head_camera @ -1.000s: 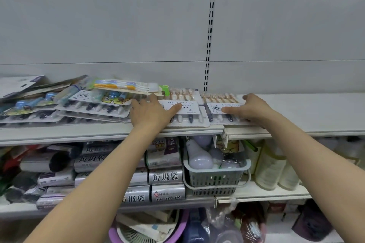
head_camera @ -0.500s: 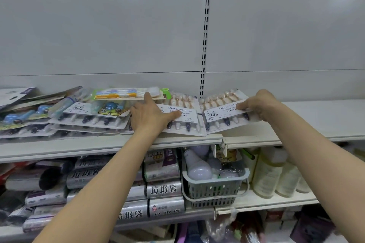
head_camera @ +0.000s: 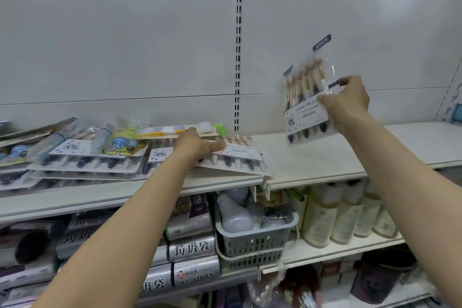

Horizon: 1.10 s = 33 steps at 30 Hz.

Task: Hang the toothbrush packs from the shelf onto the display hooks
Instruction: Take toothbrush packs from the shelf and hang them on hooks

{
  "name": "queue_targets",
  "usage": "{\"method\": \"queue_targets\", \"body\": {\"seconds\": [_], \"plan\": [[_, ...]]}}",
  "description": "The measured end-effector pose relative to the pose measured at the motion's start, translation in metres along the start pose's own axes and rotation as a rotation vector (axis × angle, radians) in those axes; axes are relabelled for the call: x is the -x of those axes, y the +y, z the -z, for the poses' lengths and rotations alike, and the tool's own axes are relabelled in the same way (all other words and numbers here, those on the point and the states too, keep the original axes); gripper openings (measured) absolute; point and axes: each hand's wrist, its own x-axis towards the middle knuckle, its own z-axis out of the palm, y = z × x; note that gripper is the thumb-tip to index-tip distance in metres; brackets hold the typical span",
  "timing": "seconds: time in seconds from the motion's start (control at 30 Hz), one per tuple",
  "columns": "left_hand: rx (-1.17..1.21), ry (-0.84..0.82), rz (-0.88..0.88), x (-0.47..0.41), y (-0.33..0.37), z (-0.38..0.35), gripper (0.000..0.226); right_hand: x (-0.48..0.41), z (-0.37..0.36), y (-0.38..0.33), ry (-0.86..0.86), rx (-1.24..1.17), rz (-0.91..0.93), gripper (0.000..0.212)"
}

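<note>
— Nearest the camera?
— Saw a grey basket (head_camera: 255, 242) of light bulbs (head_camera: 233, 217) on the lower shelf, with bin-bag rolls (head_camera: 192, 249) to its left and pale bottles (head_camera: 322, 217) to its right.
— And above that?
— Found the left hand (head_camera: 197, 145) resting on the top pack (head_camera: 240, 155), fingers laid fairly straight, gripping nothing. Noted a jumbled pile of packs (head_camera: 87, 155) just beside it, along the left stretch of the shelf (head_camera: 325, 157).
— The right?
— Found the right hand (head_camera: 347, 102) higher up, fingers and thumb pinching the toothbrush pack (head_camera: 306, 107) by its right edge. Held it upright, a little tilted, clear above the shelf, white label across its lower part.
— Farther back?
— Made out a white back panel (head_camera: 125, 45) and its slotted upright (head_camera: 238, 57), between the two hands.
</note>
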Motion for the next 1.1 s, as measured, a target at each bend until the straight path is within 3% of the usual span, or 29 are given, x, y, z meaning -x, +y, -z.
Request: {"method": "queue_targets", "body": {"seconds": [0.07, 0.13, 0.23, 0.37, 0.47, 0.6, 0.7, 0.8, 0.97, 1.1], "plan": [[0.115, -0.049, -0.001, -0.002, 0.005, -0.007, 0.063, 0.003, 0.004, 0.002, 0.05, -0.017, 0.057, 0.047], [0.173, -0.103, 0.02, -0.004, 0.011, -0.014, 0.077, 0.007, 0.009, 0.003, 0.05, -0.027, 0.077, 0.05], [0.264, -0.167, 0.065, -0.005, 0.021, -0.021, 0.075, 0.01, 0.015, 0.006, 0.055, -0.036, 0.121, 0.049], [0.402, -0.247, 0.115, -0.012, 0.023, -0.032, 0.121, 0.013, 0.024, 0.008, 0.087, -0.062, 0.16, 0.046], [0.594, -0.327, 0.142, -0.003, 0.028, -0.041, 0.139, 0.015, 0.03, 0.008, 0.1, -0.112, 0.171, 0.043], [0.696, -0.408, 0.136, -0.001, 0.029, -0.052, 0.144, 0.016, 0.035, 0.006, 0.1, -0.127, 0.19, 0.041], [0.739, -0.425, 0.124, 0.005, 0.031, -0.052, 0.13, 0.019, 0.038, 0.006, 0.098, -0.136, 0.201, 0.039], [0.769, -0.452, 0.119, 0.004, 0.03, -0.053, 0.13, 0.02, 0.04, 0.007, 0.093, -0.153, 0.203, 0.038], [0.896, -0.459, 0.204, -0.004, 0.027, -0.057, 0.157, 0.02, 0.046, 0.004, 0.109, -0.204, 0.206, 0.037], [0.889, -0.452, 0.16, 0.003, 0.035, -0.06, 0.145, 0.02, 0.051, 0.002, 0.095, -0.211, 0.219, 0.036]]}}
